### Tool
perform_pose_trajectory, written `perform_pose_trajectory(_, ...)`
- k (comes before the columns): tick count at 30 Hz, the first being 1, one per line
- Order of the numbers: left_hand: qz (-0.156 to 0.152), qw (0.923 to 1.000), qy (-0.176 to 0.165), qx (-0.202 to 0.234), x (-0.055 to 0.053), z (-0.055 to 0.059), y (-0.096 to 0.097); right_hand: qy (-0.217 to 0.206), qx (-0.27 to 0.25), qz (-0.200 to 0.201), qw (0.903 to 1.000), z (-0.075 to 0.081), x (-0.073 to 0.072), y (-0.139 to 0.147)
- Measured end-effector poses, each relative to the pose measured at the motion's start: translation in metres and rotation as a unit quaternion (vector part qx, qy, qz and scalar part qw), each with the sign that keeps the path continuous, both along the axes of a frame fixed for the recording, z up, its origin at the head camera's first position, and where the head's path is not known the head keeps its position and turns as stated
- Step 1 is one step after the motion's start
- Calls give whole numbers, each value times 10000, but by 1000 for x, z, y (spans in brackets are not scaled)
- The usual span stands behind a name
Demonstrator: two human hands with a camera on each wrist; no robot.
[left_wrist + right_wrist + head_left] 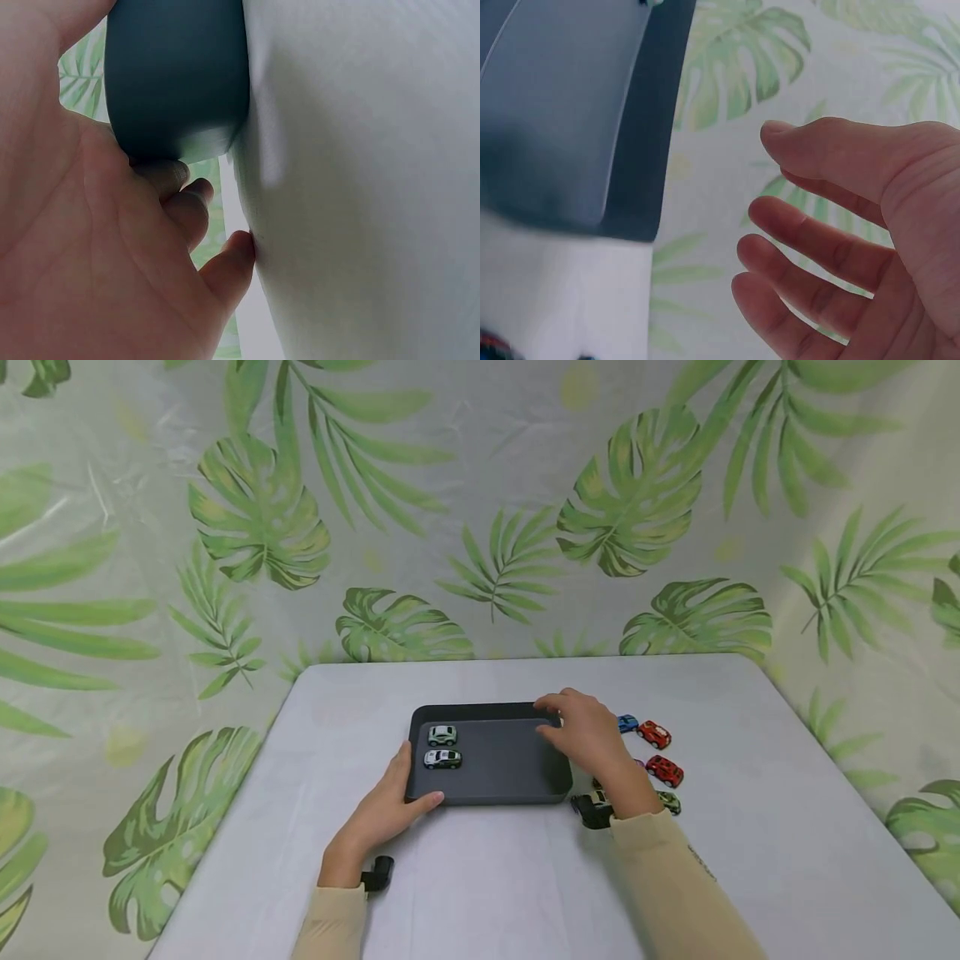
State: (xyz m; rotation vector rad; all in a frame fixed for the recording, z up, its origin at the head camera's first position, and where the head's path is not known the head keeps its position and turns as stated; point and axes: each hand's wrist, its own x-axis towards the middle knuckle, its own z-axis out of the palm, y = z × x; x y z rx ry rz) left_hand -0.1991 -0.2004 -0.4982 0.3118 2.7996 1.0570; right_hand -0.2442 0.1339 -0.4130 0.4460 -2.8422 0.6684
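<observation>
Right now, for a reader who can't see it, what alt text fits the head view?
A person's left hand holds the near left corner of a dark tray on a white table, while the empty right hand hovers over its right side. Two toy cars sit in the tray; more cars lie to its right.

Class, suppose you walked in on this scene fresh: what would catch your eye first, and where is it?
First the dark tray at the middle of the white table, with two small toy cars parked at its left end. The left hand grips the tray's near left corner, and the right hand hovers open over its right side. More toy cars, red and blue, lie just right of the tray.
</observation>
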Motion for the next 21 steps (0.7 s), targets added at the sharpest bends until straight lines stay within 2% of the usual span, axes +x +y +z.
perform_pose_trajectory(12, -44, 10000, 66, 52, -1, -3, -1, 63, 31, -371, 9993, -8, 6, 44)
perform_pose_trajectory(21, -52, 10000, 72, 15, -2, -4, -1, -291, 48, -523, 9982, -20, 10, 69)
